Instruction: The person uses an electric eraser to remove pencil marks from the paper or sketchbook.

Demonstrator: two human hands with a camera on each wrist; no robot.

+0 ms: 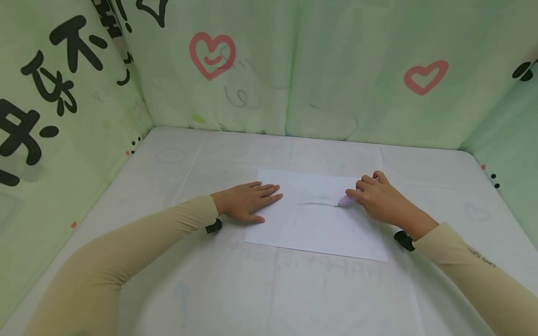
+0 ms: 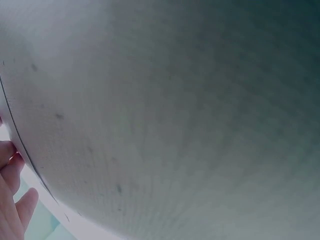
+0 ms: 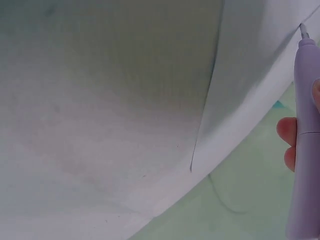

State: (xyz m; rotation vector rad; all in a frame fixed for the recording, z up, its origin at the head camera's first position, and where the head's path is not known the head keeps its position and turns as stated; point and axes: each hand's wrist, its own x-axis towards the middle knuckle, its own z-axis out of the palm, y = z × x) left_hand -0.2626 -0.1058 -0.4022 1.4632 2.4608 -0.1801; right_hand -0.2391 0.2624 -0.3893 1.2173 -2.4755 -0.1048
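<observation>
A white sheet of paper (image 1: 311,233) lies on the table in the head view. My left hand (image 1: 248,201) rests flat on its left side, fingers spread; only some of those fingers (image 2: 11,205) show at the left wrist view's edge. Over the sheet's right part, my right hand (image 1: 382,200) holds a thick pale purple pen (image 1: 346,201), tilted with its tip at the paper. A thin grey line (image 1: 315,203) runs left from the tip. In the right wrist view the pen (image 3: 306,190) shows a narrow grey tip, with fingertips (image 3: 286,131) around its barrel.
A white cloth with faint prints covers the table (image 1: 210,289). Pale green curtains (image 1: 336,60) with hearts and black characters stand behind and at both sides. Dark wrist cameras sit under the left wrist (image 1: 214,226) and right wrist (image 1: 404,241).
</observation>
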